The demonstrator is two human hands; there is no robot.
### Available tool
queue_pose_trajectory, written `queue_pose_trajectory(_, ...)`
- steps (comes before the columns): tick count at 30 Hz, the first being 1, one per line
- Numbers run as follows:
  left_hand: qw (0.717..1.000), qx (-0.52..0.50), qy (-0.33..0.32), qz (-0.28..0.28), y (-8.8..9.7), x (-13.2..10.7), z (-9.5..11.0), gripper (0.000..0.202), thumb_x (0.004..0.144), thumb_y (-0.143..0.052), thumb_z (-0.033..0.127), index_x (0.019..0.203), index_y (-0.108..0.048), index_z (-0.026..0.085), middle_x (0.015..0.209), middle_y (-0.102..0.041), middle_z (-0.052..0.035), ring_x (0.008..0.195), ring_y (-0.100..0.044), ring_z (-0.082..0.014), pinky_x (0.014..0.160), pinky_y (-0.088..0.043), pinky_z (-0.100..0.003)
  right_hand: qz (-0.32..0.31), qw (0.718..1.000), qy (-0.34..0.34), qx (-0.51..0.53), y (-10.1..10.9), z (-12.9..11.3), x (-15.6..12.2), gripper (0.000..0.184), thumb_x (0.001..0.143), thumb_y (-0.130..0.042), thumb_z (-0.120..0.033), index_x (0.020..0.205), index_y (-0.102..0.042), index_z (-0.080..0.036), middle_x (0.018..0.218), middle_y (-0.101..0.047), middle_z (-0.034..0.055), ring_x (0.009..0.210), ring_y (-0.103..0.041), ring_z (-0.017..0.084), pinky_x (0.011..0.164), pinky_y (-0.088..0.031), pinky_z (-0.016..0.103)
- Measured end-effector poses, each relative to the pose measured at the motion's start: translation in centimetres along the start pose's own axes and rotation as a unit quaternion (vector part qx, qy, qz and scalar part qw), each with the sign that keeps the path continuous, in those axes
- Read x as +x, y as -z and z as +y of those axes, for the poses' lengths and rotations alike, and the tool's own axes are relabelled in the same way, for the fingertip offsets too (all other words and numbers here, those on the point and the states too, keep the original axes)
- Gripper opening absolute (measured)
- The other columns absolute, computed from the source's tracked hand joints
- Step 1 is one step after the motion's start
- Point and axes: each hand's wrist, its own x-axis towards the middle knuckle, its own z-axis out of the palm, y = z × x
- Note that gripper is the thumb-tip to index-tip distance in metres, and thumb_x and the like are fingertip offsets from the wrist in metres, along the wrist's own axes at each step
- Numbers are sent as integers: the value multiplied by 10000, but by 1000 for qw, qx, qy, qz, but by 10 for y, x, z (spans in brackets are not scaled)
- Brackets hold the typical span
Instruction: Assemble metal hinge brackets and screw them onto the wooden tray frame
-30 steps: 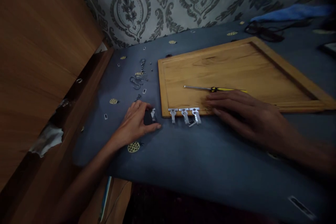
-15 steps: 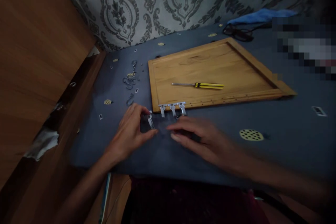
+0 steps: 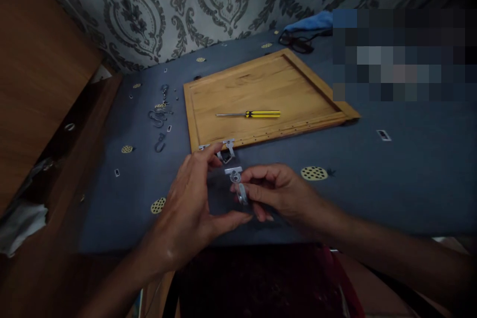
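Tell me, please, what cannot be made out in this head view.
All in the head view:
Metal hook: partly covered by the right hand.
Clips on the wooden panel: partly behind the left hand.
Blue cloth: right end hidden by pixelation.
Small bits on the table: too small to identify.

I see passing room nearside-right of the wooden panel (image 3: 253,87), but loose metal hooks (image 3: 161,137) obstruct its left.

the loose metal hook (image 3: 235,176), by the left hand (image 3: 188,196) 0.5 s ago, is now pinched in the right hand (image 3: 281,191); the left hand, spread, now partly hides 3 hooks (image 3: 229,147) on the board (image 3: 257,92).
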Motion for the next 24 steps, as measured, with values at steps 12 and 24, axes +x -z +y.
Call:
queue_pose_trajectory(12, 1000, 2, 6, -19, -5, 4, -2, 590, 838, -889, 331, 1301, -528, 278, 1229, -600, -37, 1174, -586, -247, 970, -516, -387, 11, 1000, 0, 10, 8, 3, 1, 438, 679, -935, -516, 728, -675, -166, 424, -571, -64, 357, -467, 38, 361, -327, 151)
queue_pose_trajectory(24, 997, 50, -46, -36, -9, 3, -3, 556, 867, -861, 269, 1299, -511, 284, 1234, -587, -35, 1153, -547, -253, 979, -481, -409, -15, 999, -11, -26, 8, 5, 4, 451, 742, -865, -570, 736, -611, -197, 427, -548, -87, 371, -459, 46, 382, -339, 166)
